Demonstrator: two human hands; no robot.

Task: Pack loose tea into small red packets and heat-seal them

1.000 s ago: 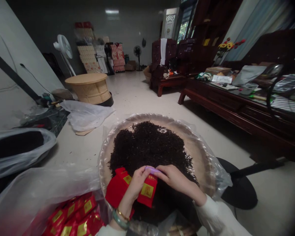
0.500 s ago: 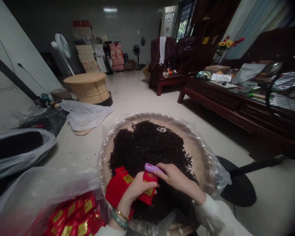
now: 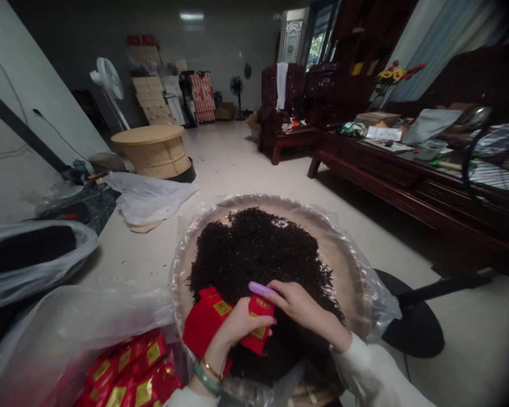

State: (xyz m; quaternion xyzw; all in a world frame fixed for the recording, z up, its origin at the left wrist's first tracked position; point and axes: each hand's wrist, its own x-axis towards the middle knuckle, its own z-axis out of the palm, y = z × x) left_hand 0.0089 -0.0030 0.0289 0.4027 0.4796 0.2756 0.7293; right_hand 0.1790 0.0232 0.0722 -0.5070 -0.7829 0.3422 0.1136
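Note:
My left hand (image 3: pixel 242 323) is closed around a small red packet (image 3: pixel 261 325) with gold print, holding it upright. My right hand (image 3: pixel 294 305) grips a purple handheld bag sealer (image 3: pixel 258 289), which lies across the packet's top edge. More red packets (image 3: pixel 206 322) fan out beside my left hand, over the near left of the tray; whether that hand also grips them is hidden. Below both hands, a heap of dark, dry tea leaves (image 3: pixel 254 249) covers the middle of a round, plastic-lined woven tray (image 3: pixel 343 249).
A clear plastic bag with several red-and-gold packets (image 3: pixel 146 362) sits at lower left. Behind it stands a lined container of dark leaves (image 3: pixel 29 249). A black fan base (image 3: pixel 411 328) is right of the tray. Beyond are a round wooden stool (image 3: pixel 150 150) and a cluttered dark table (image 3: pixel 390 175).
The purple sealer showed a narrow gap at its far end and now looks pressed together on the packet's top edge. Both hands stay in nearly the same place.

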